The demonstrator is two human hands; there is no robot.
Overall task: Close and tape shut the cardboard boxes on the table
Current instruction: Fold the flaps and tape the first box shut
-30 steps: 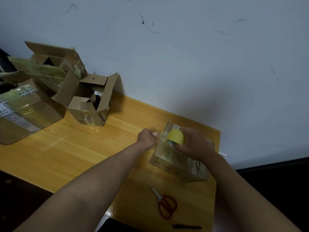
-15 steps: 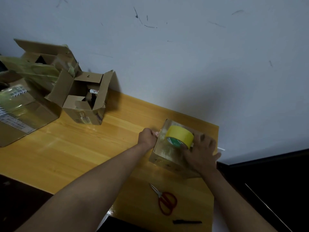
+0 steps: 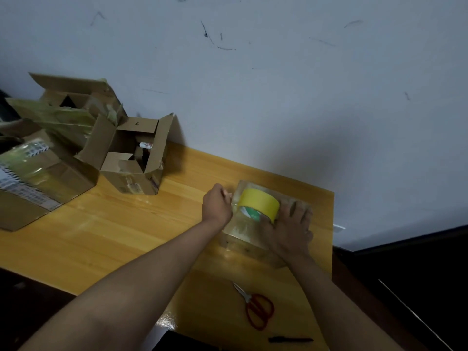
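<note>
A: Nearest us on the counter lie a black pen and the red-handled scissors. Why there?

B: We judge we left the scissors within reach of the right hand, ready to cut the strip once it is laid. Neither is touched now.

A: Next comes the small box, near the counter's right end, flaps down and top glossy with tape. What are our hands doing on it?

B: Our right hand lies flat on the lid, fingers spread and straight, beside the yellow tape roll that sits on top. We think it pins the lid and steadies the roll. Our left hand is curled at the box's left edge, seemingly pinching the free end of the tape; the strip is clear, so we cannot tell for sure.

A: So pulling left against the weighted roll keeps the strip taut?

B: That is our reading.

A: And further off?

B: At the far left, against the wall, stands an open box with flaps up, flanked by a larger taped carton and another open one behind. Those are yet to be closed.
</note>
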